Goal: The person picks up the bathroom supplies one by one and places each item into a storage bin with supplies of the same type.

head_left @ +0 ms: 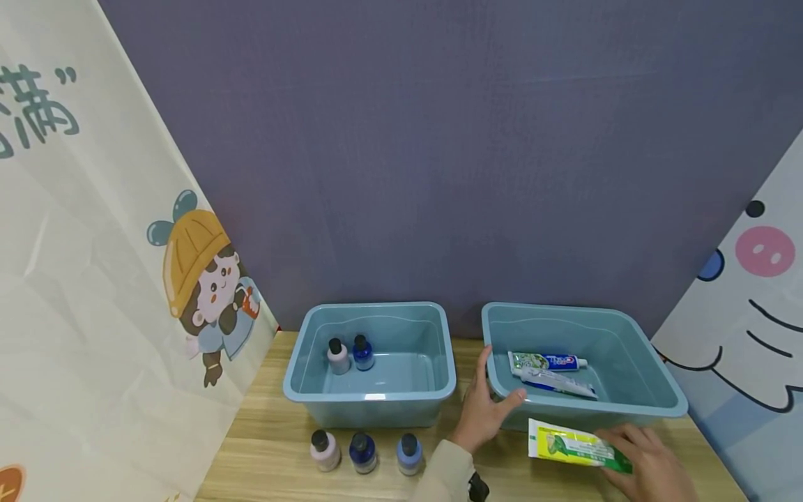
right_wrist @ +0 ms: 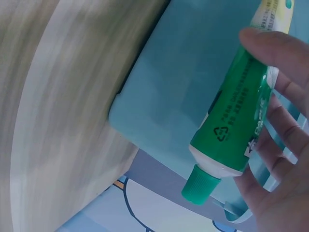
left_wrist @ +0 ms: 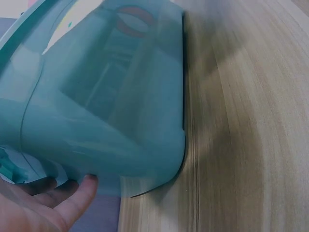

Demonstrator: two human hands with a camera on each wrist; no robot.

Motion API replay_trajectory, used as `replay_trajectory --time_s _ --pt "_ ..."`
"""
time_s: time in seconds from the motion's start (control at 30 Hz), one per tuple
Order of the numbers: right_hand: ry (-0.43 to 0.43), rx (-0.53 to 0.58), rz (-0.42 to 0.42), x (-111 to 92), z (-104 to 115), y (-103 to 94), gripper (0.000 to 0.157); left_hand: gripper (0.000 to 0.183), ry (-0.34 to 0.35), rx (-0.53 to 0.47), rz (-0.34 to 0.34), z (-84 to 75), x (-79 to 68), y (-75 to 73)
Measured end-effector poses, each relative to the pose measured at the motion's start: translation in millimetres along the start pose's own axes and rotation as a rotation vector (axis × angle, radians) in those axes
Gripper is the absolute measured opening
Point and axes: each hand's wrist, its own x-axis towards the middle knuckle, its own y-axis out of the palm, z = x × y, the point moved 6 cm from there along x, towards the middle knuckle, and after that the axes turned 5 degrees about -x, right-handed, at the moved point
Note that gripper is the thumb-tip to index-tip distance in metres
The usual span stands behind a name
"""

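Observation:
My right hand (head_left: pixel 649 464) grips a yellow-and-green toothpaste tube (head_left: pixel 574 447) near its capped end, in front of the right blue bin (head_left: pixel 633 410). In the right wrist view, the green cap (right_wrist: pixel 200 185) points down, with the thumb on one face of the tube and the fingers behind it. My left hand (head_left: pixel 482 415) holds that bin at its front left corner, thumb at the front rim and fingers along the side. The left wrist view shows its fingertips (left_wrist: pixel 89 181) against the bin wall. Two toothpaste tubes lie inside, one blue and green (head_left: pixel 546 361), one whitish (head_left: pixel 557 383).
A second blue bin (head_left: pixel 370 397) stands to the left, with a pink bottle (head_left: pixel 339 359) and a dark blue bottle (head_left: pixel 362 355) inside. Three black-capped bottles, pink (head_left: pixel 325 453), dark blue (head_left: pixel 363 457) and lighter blue (head_left: pixel 410 458), stand before it on the wooden table (head_left: pixel 251 446).

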Motion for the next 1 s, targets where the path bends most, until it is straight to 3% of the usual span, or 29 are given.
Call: replay_trajectory --time_s 0.2,0.6,1.0 --pt "0.014 0.011 -0.004 1.8 2.1 -5.6 0.057 0.094 -0.005 -0.012 0.005 0.0 -1.0 -0.3" --pt "-0.059 0.007 -0.143 6.1 8.7 -20.5 0.061 0.092 -0.002 -0.010 0.003 -0.6 -1.2 -0.5" --pt "-0.062 0.025 -0.172 9.7 7.2 -27.5 0.065 0.094 0.004 -0.010 -0.004 -0.3 -0.1 0.0"
